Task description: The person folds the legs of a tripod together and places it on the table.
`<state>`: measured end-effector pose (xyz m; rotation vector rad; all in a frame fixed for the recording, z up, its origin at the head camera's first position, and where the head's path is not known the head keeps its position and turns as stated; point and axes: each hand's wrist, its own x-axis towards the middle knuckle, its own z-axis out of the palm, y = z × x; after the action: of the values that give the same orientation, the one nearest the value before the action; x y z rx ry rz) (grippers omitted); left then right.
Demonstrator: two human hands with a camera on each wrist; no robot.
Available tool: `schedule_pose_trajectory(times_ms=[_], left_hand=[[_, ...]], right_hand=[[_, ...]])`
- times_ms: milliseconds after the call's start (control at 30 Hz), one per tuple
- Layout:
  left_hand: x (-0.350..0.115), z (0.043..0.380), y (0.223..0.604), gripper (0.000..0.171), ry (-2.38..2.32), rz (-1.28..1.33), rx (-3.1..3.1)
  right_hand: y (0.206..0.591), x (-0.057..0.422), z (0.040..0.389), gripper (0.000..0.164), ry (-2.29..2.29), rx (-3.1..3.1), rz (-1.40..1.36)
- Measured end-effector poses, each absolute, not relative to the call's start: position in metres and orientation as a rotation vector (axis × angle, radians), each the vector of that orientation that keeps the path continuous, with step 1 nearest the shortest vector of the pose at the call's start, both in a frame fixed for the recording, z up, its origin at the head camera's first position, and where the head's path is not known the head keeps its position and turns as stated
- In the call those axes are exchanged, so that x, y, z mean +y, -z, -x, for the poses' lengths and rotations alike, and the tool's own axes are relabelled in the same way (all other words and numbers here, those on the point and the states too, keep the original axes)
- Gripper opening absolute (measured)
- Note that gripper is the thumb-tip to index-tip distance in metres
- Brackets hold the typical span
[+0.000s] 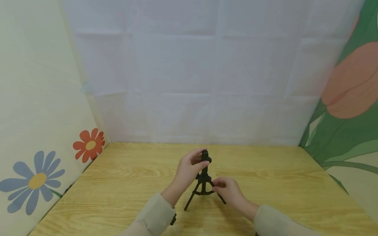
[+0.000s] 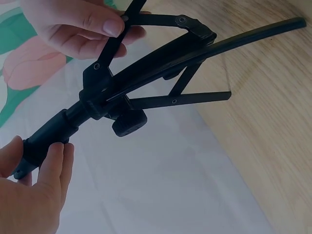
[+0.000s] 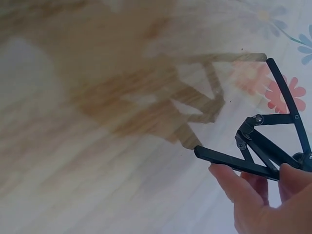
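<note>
A small black tripod (image 1: 203, 178) stands near the front middle of the table with its legs spread. My left hand (image 1: 186, 168) holds the upper part of its column from the left side. At the right, my right hand (image 1: 231, 192) pinches one of the legs. The left wrist view shows the fingers curled around the column's end (image 2: 48, 134), with a knob (image 2: 129, 123) and hinged braces (image 2: 156, 20) farther along. Seen from the right wrist, the thumb and fingers hold the leg (image 3: 234, 162) partway along its length.
The tripod is on a wood-grain table (image 1: 141, 173). Behind it hangs a creased white sheet (image 1: 189, 82). Flower-printed panels flank the table at left (image 1: 38, 98) and right (image 1: 348, 108).
</note>
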<state>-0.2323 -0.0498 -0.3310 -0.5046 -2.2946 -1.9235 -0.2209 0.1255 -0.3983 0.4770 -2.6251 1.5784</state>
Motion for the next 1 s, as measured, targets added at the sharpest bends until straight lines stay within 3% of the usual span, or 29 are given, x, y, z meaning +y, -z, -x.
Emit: schedule_pose_trajectory(times_ms=[1000], left_hand=[[-0.052,0.23,0.331,0.044,2.051,0.472,-2.26]], right_hand=[[0.396,0.112,0.218,0.007,-1.646,-2.579,-0.374]])
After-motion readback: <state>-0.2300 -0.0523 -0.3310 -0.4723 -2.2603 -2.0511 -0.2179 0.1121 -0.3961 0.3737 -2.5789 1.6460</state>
